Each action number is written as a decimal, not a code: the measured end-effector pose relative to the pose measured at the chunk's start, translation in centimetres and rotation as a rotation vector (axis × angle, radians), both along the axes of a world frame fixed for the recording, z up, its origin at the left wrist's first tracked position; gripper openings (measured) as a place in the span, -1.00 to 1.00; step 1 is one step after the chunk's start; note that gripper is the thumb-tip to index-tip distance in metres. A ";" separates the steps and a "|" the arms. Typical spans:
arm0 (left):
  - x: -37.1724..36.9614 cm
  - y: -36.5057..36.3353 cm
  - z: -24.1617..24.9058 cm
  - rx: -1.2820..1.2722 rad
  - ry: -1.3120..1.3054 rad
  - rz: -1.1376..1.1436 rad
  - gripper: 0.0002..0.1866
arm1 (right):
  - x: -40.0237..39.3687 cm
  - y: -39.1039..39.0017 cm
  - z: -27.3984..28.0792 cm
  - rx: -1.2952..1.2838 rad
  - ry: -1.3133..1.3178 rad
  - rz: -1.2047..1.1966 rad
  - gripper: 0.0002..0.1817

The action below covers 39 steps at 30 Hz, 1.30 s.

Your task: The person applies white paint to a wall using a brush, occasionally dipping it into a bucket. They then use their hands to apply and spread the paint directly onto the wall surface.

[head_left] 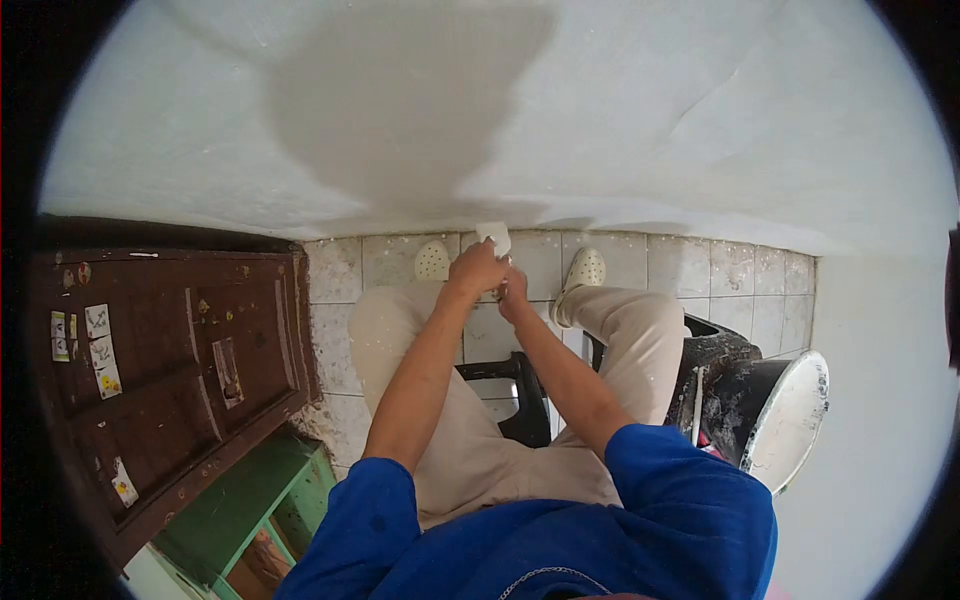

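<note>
Both forearms reach forward between the bent knees, and the hands meet low in front of the white wall point(640, 130). My left hand point(478, 269) is closed on a small white flat piece point(493, 235), which sticks out beyond the fingers toward the wall's foot. Close beside it, slightly nearer to me, my right hand point(514, 294) is closed too, its fingertips right by the left hand. I cannot tell what the right fingers hold. Two cream clogs with holes, a left one point(432, 262) and a right one point(586, 268), rest on the tiled floor either side of the hands.
A dark plastic stool point(530, 400) shows between my legs. Right of me stands a black bucket point(735, 400) with white smears and a round white-coated lid point(792, 425). At left are a brown wooden door point(160, 350) with stickers and a green shelf point(235, 520).
</note>
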<state>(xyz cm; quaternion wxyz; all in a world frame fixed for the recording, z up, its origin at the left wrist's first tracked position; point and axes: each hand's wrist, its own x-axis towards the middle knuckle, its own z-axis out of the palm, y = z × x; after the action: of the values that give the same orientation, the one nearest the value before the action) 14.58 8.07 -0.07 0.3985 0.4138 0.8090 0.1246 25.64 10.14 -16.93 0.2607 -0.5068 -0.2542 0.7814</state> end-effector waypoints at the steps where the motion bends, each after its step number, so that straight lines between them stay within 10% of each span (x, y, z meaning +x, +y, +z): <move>1: 0.1 -0.1 0.0 0.030 0.029 0.008 -0.52 | 0.0 -0.4 -1.0 -0.041 -0.008 -0.035 -0.75; 39: -1.4 0.0 -0.6 -0.055 0.019 0.002 -0.45 | -2.8 2.9 4.9 -0.065 -0.089 -0.216 -0.80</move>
<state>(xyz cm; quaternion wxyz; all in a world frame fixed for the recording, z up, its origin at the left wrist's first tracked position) 13.23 8.04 -0.72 0.4017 0.4032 0.8163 0.0989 22.85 13.01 -12.03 0.3151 -0.5737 -0.1840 0.7333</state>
